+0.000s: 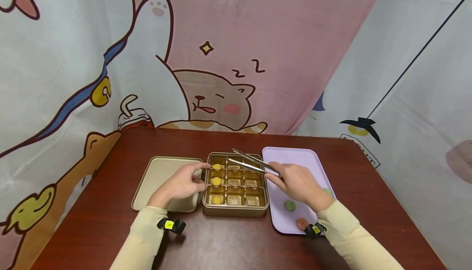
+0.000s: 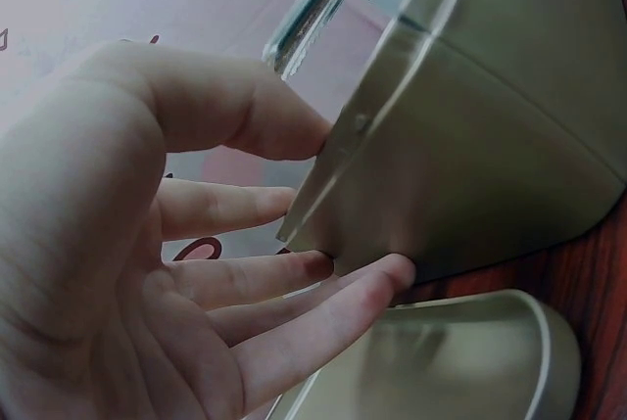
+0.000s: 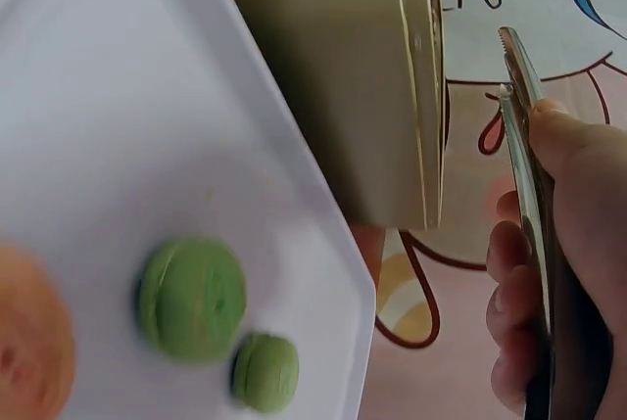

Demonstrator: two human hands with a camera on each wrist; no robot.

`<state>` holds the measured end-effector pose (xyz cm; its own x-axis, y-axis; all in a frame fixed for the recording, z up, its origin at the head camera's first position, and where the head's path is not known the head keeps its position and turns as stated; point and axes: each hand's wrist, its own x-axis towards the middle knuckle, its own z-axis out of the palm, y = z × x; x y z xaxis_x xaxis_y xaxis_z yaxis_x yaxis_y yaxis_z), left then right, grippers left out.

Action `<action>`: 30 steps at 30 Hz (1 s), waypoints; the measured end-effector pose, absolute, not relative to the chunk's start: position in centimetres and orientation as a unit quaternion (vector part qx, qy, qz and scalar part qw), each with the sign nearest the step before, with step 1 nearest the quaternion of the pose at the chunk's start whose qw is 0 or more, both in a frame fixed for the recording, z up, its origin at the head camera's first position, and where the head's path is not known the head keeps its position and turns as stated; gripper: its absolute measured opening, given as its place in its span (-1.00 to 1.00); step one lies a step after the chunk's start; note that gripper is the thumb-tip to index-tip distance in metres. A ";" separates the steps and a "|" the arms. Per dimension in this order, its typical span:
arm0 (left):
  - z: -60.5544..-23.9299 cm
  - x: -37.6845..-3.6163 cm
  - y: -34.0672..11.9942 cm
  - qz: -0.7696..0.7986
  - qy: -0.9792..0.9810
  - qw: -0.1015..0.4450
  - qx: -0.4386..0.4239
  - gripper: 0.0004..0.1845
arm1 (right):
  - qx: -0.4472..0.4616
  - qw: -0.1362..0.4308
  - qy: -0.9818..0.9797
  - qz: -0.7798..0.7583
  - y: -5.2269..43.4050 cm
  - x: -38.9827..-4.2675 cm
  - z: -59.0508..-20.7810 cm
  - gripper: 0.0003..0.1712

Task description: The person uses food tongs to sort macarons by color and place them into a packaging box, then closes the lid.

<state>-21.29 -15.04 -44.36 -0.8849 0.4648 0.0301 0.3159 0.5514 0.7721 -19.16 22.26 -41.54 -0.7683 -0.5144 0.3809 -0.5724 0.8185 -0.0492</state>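
A gold tin (image 1: pixel 236 212) holds a gold insert divided into compartments, with yellow macarons (image 1: pixel 216 181) in its left column. My left hand (image 1: pixel 184 183) touches the tin's left side, its fingers spread and fingertips at the rim and outer wall. In my right hand (image 1: pixel 296 182) I grip metal tongs (image 1: pixel 250 165) by their handles. Their tips stand a little apart over the tin's upper middle, with nothing between them. Right of the tin, a lilac tray (image 1: pixel 278 221) carries green macarons (image 1: pixel 290 205) and an orange-brown macaron (image 1: pixel 302 223), partly covered by my right arm in the head view.
The tin's gold lid (image 1: pixel 145 196) lies to the left of the tin, partly under my left hand in the head view. All stand on a dark red-brown table (image 1: pixel 221 245). A printed cartoon curtain (image 1: pixel 295 36) hangs behind the table's far edge.
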 end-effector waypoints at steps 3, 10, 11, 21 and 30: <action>-44.3 -21.3 -15.0 0.416 0.877 0.091 0.220 -0.30 | 0.277 0.170 -0.942 0.087 23.5 -18.7 -41.3 -0.74; -44.2 -21.3 -15.1 0.413 0.878 0.087 0.225 -0.31 | 0.222 0.146 -0.959 0.096 27.0 -16.8 -40.7 -0.69; -44.2 -21.3 -15.1 0.414 0.878 0.086 0.226 -0.31 | 0.214 0.142 -0.962 0.094 27.5 -16.6 -40.8 -0.68; -44.5 -21.4 -15.1 0.419 0.874 0.087 0.231 -0.31 | 0.166 0.122 -0.976 0.063 32.8 -13.9 -41.6 -0.56; -44.4 -21.2 -15.0 0.414 0.877 0.087 0.229 -0.31 | 0.157 0.113 -0.980 0.037 35.6 -12.1 -42.4 -0.57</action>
